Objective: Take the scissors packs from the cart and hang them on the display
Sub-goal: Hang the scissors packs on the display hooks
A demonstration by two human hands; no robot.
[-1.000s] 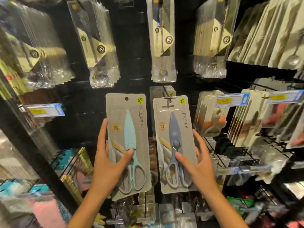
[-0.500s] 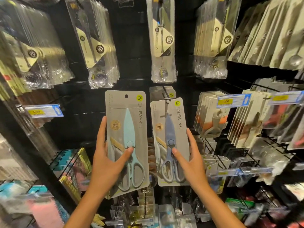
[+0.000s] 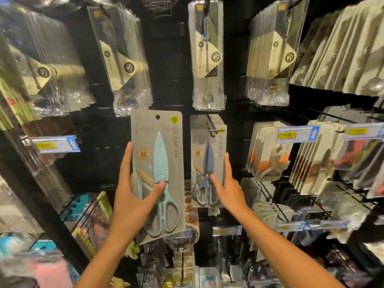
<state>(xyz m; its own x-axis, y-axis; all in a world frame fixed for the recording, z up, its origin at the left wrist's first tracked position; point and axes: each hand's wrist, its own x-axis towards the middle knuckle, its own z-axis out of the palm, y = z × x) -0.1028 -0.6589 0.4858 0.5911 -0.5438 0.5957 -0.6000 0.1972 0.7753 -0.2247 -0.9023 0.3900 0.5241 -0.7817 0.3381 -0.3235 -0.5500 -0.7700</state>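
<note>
Level: dim, warm, against black backing.
Source: overhead.
Glare: on clear sleeves [image 3: 208, 59], upper rows.
Shadow: deep between hooks.
Blur: left and lower edges smeared; price tags [image 3: 297, 134] soft.
Distortion: wide-angle, rows fanning outward at edges.
Focus: sharpest at centre.

We face a black display wall [image 3: 166, 65] fitted with thin metal pegs. On the middle peg [image 3: 212, 125] hangs a row of grey scissors packs [image 3: 207, 163], the front one showing blue-grey scissors. Above it, clear cutlery sleeves [image 3: 207, 59] hang in a stack, with more such stacks [image 3: 122, 57] to the left and right. To the right, pegs carry rows of pale cards [image 3: 268, 150] behind a blue price tag [image 3: 297, 134]. Another price tag [image 3: 55, 144] sits at the left. Lower pegs hold small packs, too blurred for us to identify.
</note>
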